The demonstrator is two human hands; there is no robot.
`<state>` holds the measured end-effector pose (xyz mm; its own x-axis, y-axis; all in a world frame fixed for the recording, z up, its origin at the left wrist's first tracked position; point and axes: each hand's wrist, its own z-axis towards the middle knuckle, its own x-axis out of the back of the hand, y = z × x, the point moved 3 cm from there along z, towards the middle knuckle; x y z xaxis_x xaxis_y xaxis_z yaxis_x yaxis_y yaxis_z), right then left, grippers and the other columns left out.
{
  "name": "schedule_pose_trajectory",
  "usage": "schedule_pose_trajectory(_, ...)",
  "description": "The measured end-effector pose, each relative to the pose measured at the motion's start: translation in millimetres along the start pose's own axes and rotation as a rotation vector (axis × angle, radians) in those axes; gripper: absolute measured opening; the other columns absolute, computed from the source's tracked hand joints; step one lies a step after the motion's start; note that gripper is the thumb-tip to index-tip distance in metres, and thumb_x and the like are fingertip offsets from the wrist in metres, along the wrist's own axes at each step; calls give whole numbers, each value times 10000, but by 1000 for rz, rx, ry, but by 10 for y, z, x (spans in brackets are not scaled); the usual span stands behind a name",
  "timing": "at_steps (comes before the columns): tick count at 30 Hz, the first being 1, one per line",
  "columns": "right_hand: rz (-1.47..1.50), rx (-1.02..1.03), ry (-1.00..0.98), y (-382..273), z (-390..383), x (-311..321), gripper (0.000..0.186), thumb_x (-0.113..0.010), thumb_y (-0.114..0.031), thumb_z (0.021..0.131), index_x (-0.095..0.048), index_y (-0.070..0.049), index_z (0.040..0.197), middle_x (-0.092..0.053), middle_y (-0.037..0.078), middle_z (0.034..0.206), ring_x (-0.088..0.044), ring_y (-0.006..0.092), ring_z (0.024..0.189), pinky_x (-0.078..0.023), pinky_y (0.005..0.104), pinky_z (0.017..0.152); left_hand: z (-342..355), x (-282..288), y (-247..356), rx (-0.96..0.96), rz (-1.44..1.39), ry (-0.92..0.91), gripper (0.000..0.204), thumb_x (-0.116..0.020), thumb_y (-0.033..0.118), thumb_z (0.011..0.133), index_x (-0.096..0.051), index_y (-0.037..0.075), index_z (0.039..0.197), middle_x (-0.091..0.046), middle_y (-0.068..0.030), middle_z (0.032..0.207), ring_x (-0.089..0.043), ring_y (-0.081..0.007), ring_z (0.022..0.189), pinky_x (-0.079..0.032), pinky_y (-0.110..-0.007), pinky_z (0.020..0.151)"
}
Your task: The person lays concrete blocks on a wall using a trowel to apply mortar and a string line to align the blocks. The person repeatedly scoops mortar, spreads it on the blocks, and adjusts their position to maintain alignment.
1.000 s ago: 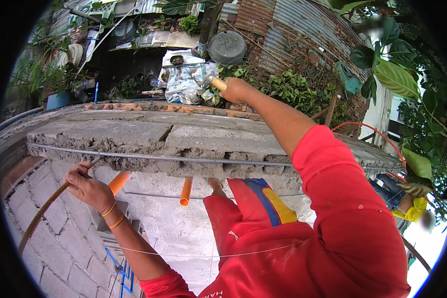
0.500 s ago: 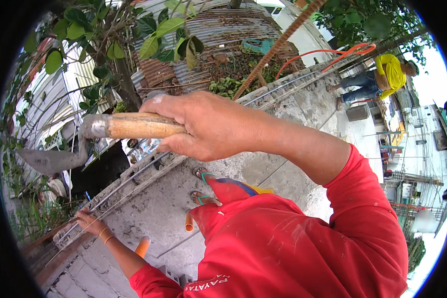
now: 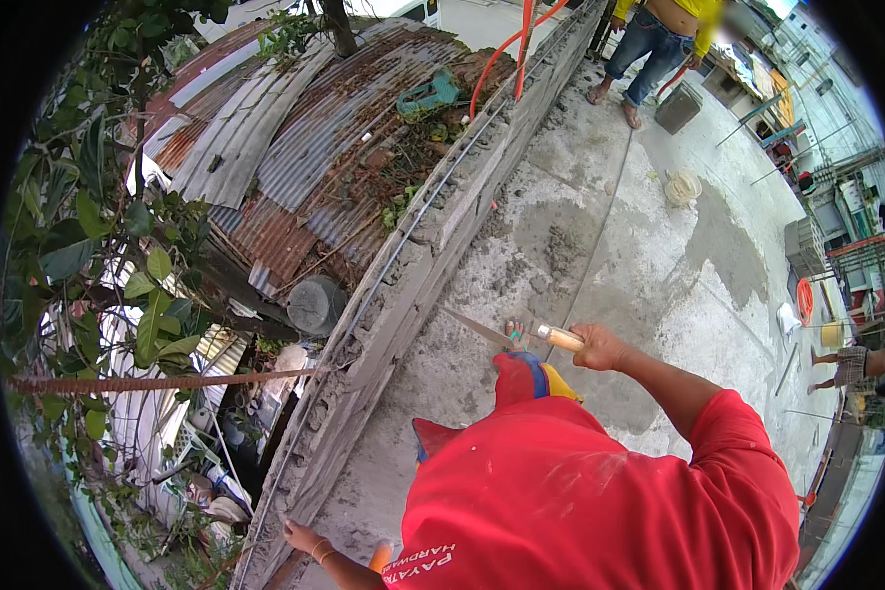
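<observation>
My right hand (image 3: 600, 347) is closed round the wooden handle (image 3: 563, 338) of a trowel, held out over the concrete floor in front of me. The trowel's thin grey blade (image 3: 478, 327) points left toward the wall. At the lower left, my left hand (image 3: 303, 538), with a band on its wrist, rests on the edge of the low concrete wall (image 3: 369, 364). Its fingers look stretched out over the edge, though they show small. A long steel bar (image 3: 395, 251) runs along the rough wall top.
A rusty rebar (image 3: 167, 381) sticks out leftward from the wall. Beyond lie a corrugated roof (image 3: 295, 128), a bucket (image 3: 317, 304) and leafy branches. On the floor stand a pale bucket (image 3: 682, 187) and a grey block (image 3: 678, 108). A person in yellow (image 3: 649, 44) stands at the far end.
My right hand has swung the trowel from close in front of the camera, over the wall, down and right above the floor. The view has turned; my left hand stays at the wall.
</observation>
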<state>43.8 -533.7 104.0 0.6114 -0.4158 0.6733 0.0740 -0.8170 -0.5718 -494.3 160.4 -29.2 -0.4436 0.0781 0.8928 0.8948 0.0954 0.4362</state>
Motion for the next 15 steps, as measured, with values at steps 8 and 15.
schedule_pose_trajectory(8,32,-399,68,2567,-29,790,228,-740,-105,719,-618,-31,897,-615,117,684,-629,245,640,-509,419,625,-2904,-1971,2329,39,-58,-1079,276,-651,220,975,-689,72,1205,-745,-80,1051,-741,-224,823,-531,-327,685)
schedule_pose_trajectory(15,192,-524,-5,2890,274,1117,334,-758,-211,778,-645,1,1011,-705,231,843,-708,406,795,-553,480,736,-3316,-2311,4380,-638,311,-977,350,-650,290,999,-713,36,1231,-748,-144,1101,-734,-246,926,-555,-368,869)
